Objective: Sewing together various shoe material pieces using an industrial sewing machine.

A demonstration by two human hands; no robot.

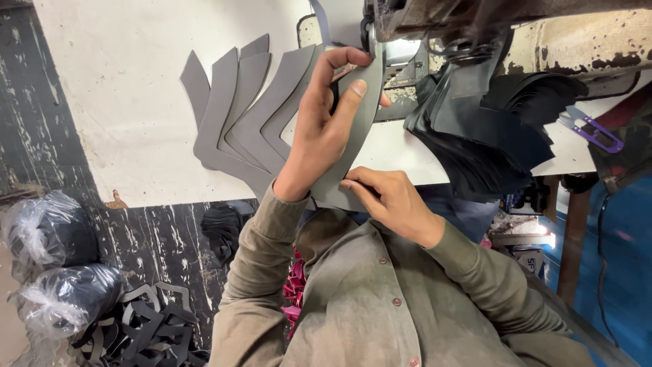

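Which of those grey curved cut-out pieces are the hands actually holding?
The rightmost grey boomerang-shaped piece, by the sewing machine: both hands grip it, left hand near its top, right hand at its bottom. The fanned others lie untouched.

snips: purple-handled (pixel 592 130), on the table (pixel 122 88)
black pieces: big stack (pixel 489 129) beside the sewing machine (pixel 435 20)
floor: two plastic-wrapped bundles (pixel 47 231)

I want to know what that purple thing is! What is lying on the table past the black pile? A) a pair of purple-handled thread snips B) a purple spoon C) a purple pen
A: small purple-handled thread snips with metal blades lie on the white table beside the black pile.
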